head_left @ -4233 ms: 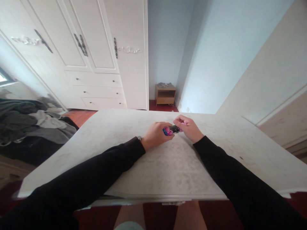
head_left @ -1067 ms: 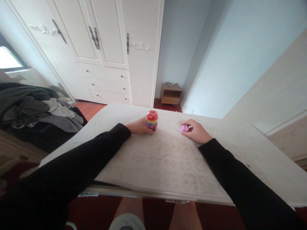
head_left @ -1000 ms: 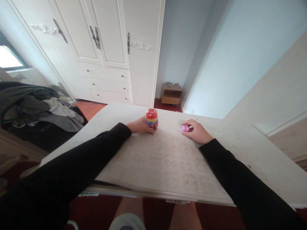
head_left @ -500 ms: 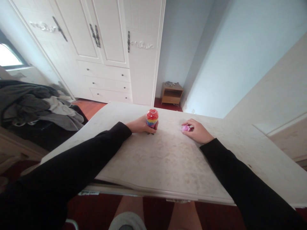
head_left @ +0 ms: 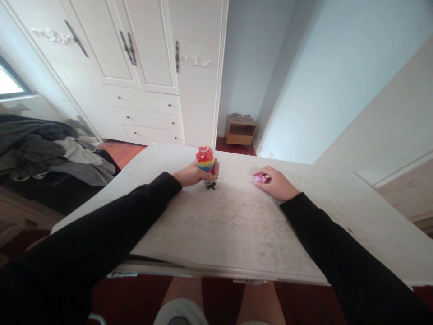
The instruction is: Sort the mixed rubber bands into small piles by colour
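Note:
My left hand (head_left: 195, 174) is wrapped round a clear rounded jar (head_left: 205, 157) filled with small bits in red, yellow and blue layers. A narrower clear part and a small black bow-like piece (head_left: 211, 186) show beneath the fingers, at the tabletop. Whether the jar touches the table I cannot tell. To the right, my right hand (head_left: 275, 183) rests on the table with its fingers closed around a small pink object (head_left: 260, 178). The fingers hide part of that object, and its kind is not clear.
Both hands are over a white, stained table (head_left: 230, 230). Beyond it stand a white wardrobe (head_left: 145, 108) and a small wooden nightstand (head_left: 241, 131). A heap of grey clothes (head_left: 50, 151) lies at the left. My legs are below the table's near edge.
The jar in my left hand has shifted slightly left and away from me, and more of the black piece below it shows. My right hand keeps the pink object almost in place.

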The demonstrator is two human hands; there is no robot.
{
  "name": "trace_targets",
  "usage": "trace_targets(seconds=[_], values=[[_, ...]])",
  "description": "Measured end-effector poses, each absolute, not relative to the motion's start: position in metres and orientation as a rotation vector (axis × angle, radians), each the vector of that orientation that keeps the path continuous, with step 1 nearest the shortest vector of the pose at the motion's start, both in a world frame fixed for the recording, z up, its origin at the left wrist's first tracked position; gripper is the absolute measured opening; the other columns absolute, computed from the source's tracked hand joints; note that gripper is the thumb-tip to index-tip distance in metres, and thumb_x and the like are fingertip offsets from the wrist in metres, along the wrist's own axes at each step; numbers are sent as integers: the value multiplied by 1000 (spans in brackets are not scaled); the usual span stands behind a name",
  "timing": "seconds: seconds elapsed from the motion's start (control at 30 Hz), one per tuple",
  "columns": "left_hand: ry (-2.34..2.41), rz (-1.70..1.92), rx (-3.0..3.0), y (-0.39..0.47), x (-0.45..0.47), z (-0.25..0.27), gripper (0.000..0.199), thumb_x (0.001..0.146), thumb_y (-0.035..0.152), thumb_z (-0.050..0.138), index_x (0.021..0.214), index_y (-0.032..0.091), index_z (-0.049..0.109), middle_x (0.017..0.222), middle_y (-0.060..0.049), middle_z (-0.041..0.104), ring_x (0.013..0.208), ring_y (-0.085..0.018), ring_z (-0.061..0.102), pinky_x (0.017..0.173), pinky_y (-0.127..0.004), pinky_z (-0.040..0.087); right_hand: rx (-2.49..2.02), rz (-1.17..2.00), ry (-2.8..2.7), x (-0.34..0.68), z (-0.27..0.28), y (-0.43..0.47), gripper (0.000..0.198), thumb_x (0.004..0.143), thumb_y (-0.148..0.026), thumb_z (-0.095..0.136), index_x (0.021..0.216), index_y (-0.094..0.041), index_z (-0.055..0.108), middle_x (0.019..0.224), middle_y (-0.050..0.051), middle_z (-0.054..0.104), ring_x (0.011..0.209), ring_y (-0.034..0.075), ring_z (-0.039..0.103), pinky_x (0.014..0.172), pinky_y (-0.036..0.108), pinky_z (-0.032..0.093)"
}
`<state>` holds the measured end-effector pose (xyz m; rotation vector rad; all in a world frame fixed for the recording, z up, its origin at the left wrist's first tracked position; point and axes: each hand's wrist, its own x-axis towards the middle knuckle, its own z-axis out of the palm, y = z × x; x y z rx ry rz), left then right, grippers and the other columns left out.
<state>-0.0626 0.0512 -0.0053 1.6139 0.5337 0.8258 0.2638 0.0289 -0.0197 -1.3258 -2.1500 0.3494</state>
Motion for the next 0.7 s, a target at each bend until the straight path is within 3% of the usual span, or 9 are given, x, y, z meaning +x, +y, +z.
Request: trace_targets(seconds=[0.7], values=[[625, 702, 1764, 52, -65, -2, 17, 61, 15, 76, 67, 15, 60, 68, 2, 59, 64, -11, 52, 59, -24, 41, -1371, 291, -1971, 271, -28, 38, 24, 78, -30, 66, 98, -19, 71, 105, 10, 65, 89, 24, 68, 81, 41, 61]])
